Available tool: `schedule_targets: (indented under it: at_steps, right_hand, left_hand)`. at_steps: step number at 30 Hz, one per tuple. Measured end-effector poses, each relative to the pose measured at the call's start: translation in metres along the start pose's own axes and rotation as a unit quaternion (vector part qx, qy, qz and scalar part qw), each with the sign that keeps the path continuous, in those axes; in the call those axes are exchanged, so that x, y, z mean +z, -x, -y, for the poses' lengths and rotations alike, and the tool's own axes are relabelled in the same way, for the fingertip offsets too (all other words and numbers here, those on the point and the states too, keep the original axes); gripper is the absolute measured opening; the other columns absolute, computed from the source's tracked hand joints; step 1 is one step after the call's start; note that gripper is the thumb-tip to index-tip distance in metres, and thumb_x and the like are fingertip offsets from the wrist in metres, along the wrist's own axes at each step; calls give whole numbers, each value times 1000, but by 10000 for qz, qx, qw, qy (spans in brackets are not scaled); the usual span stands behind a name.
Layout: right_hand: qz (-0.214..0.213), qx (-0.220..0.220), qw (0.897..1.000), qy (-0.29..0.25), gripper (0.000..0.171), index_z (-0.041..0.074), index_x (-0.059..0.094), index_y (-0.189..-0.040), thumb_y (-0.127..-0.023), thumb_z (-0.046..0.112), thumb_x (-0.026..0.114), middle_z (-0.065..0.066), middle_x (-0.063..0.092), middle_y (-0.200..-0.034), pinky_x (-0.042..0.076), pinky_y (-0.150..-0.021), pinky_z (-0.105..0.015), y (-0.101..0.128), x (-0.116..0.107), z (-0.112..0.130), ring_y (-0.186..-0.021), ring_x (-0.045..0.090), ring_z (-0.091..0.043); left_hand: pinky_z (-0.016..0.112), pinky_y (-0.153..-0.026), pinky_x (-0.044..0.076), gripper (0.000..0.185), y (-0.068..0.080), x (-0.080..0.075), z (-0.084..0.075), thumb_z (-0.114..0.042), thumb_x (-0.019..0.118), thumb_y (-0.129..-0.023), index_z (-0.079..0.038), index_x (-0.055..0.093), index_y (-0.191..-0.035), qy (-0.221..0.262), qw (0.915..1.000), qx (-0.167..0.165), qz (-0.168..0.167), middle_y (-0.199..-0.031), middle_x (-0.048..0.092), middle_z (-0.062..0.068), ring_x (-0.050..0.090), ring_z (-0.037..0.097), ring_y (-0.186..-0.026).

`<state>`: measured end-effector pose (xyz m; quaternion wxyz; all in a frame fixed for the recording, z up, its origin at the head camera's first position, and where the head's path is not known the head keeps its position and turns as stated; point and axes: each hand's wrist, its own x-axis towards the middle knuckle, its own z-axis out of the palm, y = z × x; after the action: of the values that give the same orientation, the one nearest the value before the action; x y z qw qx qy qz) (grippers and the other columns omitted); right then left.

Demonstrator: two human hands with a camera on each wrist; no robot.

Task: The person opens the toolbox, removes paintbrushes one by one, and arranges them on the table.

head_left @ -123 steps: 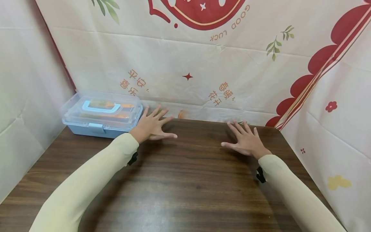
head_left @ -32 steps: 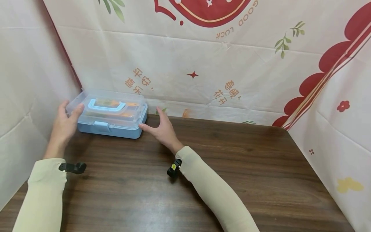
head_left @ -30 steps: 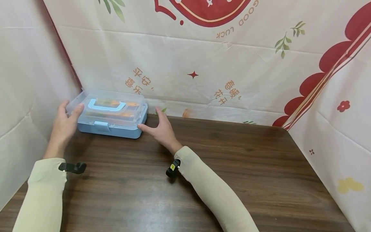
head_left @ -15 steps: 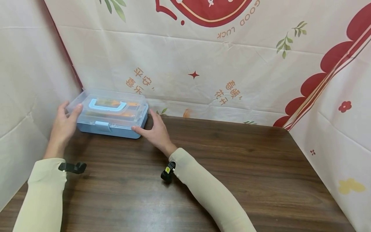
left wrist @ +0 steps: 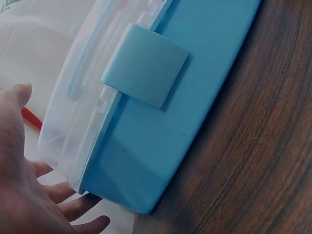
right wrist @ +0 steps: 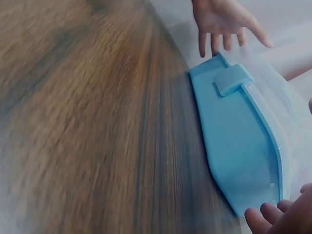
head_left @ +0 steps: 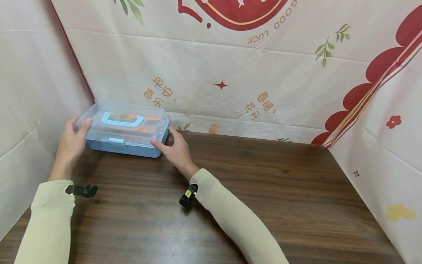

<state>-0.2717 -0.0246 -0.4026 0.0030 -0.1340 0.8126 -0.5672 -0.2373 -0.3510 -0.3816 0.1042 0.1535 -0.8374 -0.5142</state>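
A storage box with a blue base and a clear lid stands at the table's back left. Its light blue front latch is down over the rim, and orange and yellowish items show dimly through the lid. My left hand is at the box's left end, thumb raised and fingers spread beside the side wall. At the opposite end is my right hand, its thumb by the front right corner and its fingers along the right side. In the right wrist view, the fingertips lie close to that end; contact is uncertain.
The box rests on a dark wood-grain table. A white printed cloth hangs behind the table and along both sides. On the lid is a light blue carrying handle. Each wrist wears a small black camera mount.
Both hands have come from apart over the table to the two ends of the box. Over the last second the right hand has moved left, closer to the box, which stays in place.
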Motion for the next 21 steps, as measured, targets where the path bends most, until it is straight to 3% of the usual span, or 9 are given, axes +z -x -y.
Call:
schedule_targets:
  at_steps: [5, 10, 15, 21]
  right_hand:
    - [-88, 622, 9959, -651, 85, 15, 46, -168, -99, 52, 80, -12, 54, -163, 52, -113, -48, -1, 5, 4, -144, 58, -30]
    - [-229, 1068, 9901, -883, 78, 15, 55, -162, -99, 56, 79, -9, 62, -154, 57, -105, -45, -3, 10, 9, -131, 64, -23]
    - [-278, 1300, 9832, -1250, 75, 11, 58, -158, -99, 52, 81, -7, 64, -147, 60, -98, -49, -4, 12, 12, -110, 69, -22]
    - [-325, 1455, 9772, -1509, 75, 6, 59, -157, -99, 49, 83, -8, 70, -137, 60, -102, -47, -6, 14, 11, -107, 70, -17]
  left_hand:
    - [80, -123, 14, 102, -1, -2, 3, -76, 34, -108, -9, -2, -176, -47, 9999, -117, 90, -179, 5, 33, 10, 59, -162]
    - [81, -123, 12, 105, -2, -3, 4, -79, 33, -106, -10, -6, -176, -88, 9996, -203, 192, -179, 2, 33, 7, 60, -162]
    - [80, -124, 10, 107, -2, -3, 5, -80, 33, -106, -9, -6, -176, -69, 9995, -178, 248, -179, 2, 33, 6, 59, -162]
    - [79, -124, 11, 108, -4, -3, 6, -80, 32, -106, -7, -6, -175, -55, 9995, -204, 255, -178, 2, 34, 7, 60, -162]
